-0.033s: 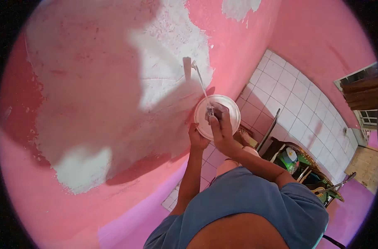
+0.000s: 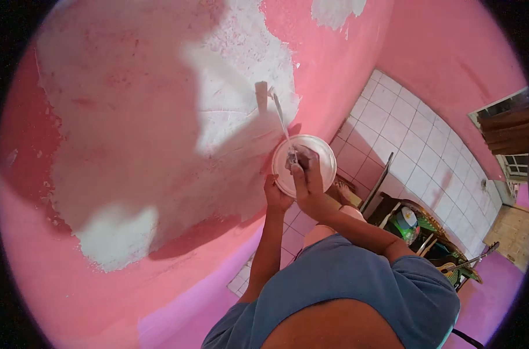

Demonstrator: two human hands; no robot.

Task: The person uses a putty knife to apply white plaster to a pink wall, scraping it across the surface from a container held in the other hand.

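Note:
A round white tub or lid [image 2: 328, 164] is held in front of the wall by my left hand [image 2: 277, 195], whose fingers are closed on its near left rim. Over its middle, my right hand [image 2: 307, 170] grips a putty knife [image 2: 280, 113], seen nearly edge-on. White paste smears the right fingers. The knife's blade points up and left toward the wall, and its tip is close to the patched surface; whether it touches cannot be told. A broad patch of whitish filler [image 2: 125, 134] covers much of the pink wall [image 2: 334, 70], with ragged edges.
White floor tiles [image 2: 413, 125] lie to the right. A dark rack or bench holds a green-and-white package [image 2: 405, 220] and other items, with a small guitar [image 2: 450, 267] nearby. A dark bar [image 2: 378, 180] stands beside it. A brown-curtained window [image 2: 508, 131] is far right.
The putty knife has turned slightly in my right hand, so its blade shows a little wider. My left hand and the round white tub or lid have hardly moved.

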